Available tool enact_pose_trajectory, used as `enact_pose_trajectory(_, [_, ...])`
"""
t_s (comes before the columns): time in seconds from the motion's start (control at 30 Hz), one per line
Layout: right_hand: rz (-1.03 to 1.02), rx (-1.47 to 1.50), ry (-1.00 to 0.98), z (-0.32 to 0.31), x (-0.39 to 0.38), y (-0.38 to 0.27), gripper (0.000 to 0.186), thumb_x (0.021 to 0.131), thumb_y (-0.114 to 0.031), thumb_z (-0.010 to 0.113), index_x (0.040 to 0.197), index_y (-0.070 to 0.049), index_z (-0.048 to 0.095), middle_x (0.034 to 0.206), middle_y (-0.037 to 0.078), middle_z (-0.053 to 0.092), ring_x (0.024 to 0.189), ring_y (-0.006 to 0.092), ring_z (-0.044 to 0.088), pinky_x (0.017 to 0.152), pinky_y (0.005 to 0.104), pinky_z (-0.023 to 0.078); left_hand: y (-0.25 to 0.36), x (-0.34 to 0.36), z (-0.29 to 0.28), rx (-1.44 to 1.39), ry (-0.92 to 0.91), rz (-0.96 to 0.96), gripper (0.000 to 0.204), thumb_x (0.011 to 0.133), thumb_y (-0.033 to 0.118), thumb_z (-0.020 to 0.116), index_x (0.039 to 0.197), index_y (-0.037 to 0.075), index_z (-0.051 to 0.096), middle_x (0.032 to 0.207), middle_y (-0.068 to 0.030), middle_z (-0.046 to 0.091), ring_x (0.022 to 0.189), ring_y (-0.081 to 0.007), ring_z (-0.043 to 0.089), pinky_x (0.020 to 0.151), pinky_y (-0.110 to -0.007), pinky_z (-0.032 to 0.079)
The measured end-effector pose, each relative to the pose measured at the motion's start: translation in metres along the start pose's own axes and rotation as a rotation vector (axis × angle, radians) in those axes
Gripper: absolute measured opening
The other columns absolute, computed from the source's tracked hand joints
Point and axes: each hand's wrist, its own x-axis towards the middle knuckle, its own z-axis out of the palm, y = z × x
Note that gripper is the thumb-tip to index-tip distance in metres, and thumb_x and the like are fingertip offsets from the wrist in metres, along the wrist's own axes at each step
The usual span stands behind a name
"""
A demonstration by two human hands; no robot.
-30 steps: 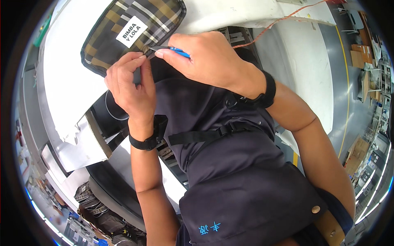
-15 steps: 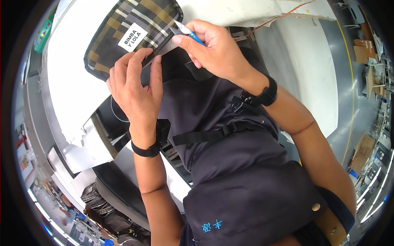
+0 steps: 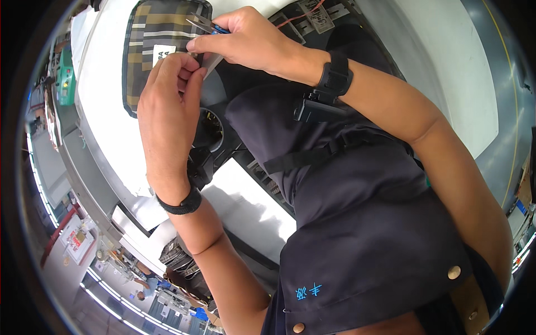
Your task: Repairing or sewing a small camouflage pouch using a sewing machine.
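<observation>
We see the plaid fabric piece (image 3: 162, 34) lying at the near edge of the white worktop (image 3: 106, 100), toward the top of the view, its dark bound rim running down its left side and round its corners. The left hand (image 3: 166, 100) reaches up to the lower right part of the piece, its fingers curled, with thumb and forefinger pinching the dark edge there. Its knuckles partly cover a white label (image 3: 163, 53) on the plaid. The right hand (image 3: 254, 42) comes in from the right, its fingers closed round small snips (image 3: 211, 27) with a blue handle; the blades point up and to the left over the plaid, and they look slightly parted. We see the right thumb stretched toward the left fingertips, just beside them, though at this size we cannot tell whether it touches the fabric. Both wrists carry black straps (image 3: 336, 73) with dark devices. Below the hands we see a dark apron (image 3: 363, 240) belted across the lap, and a white panel (image 3: 240, 192) to its left. A green machine (image 3: 66, 78) stands beyond the worktop at the left, and an orange cord (image 3: 300, 17) runs near the top, right of the right hand.
</observation>
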Motion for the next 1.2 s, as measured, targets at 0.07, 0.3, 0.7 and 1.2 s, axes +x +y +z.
enact_pose_trajectory(0.07, [-0.003, -0.026, -0.002, 0.001, 0.003, -0.001, 0.029, 0.086, -0.026, 0.077, 0.078, 0.002, 0.073, 0.062, 0.002, 0.062, 0.055, 0.0062, 0.052, 0.047, 0.0257, 0.039, -0.004, -0.003, -0.001, 0.096, -0.025, 0.047, 0.009, 0.091, 0.006, 0.069, 0.096, 0.002, 0.062, 0.086, -0.0090, 0.065, 0.071, -0.0260, 0.063, 0.065, -0.036, 0.050])
enact_pose_trajectory(0.3, [0.025, 0.322, 0.175, -0.013, 0.008, -0.015, 0.028, 0.087, -0.024, 0.076, 0.084, 0.003, 0.071, 0.057, 0.001, 0.054, 0.045, 0.0064, 0.044, 0.038, 0.0243, 0.029, -0.010, -0.029, -0.008, 0.319, 0.091, 0.098, 0.011, 0.091, 0.004, 0.072, 0.099, 0.004, 0.065, 0.091, -0.0054, 0.068, 0.069, -0.0170, 0.063, 0.059, -0.028, 0.050])
enact_pose_trajectory(0.7, [-0.099, -0.096, 0.197, 0.020, -0.021, 0.001, 0.046, 0.092, -0.030, 0.074, 0.065, 0.006, 0.064, 0.049, 0.003, 0.049, 0.052, 0.0060, 0.038, 0.045, 0.0313, 0.031, 0.004, -0.022, 0.044, -0.191, 0.544, -0.430, 0.036, 0.095, 0.032, 0.075, 0.093, -0.004, 0.067, 0.078, -0.0075, 0.070, 0.069, -0.0123, 0.067, 0.059, -0.024, 0.053])
enact_pose_trajectory(1.2, [-0.061, 0.055, 0.062, 0.000, -0.012, -0.005, 0.036, 0.092, -0.029, 0.074, 0.072, 0.000, 0.072, 0.055, -0.003, 0.052, 0.052, 0.0043, 0.045, 0.046, 0.0258, 0.035, -0.006, -0.029, 0.053, -0.617, 0.514, -0.384, 0.019, 0.099, 0.015, 0.068, 0.097, -0.004, 0.069, 0.084, -0.0066, 0.072, 0.074, -0.0110, 0.070, 0.062, -0.020, 0.050])
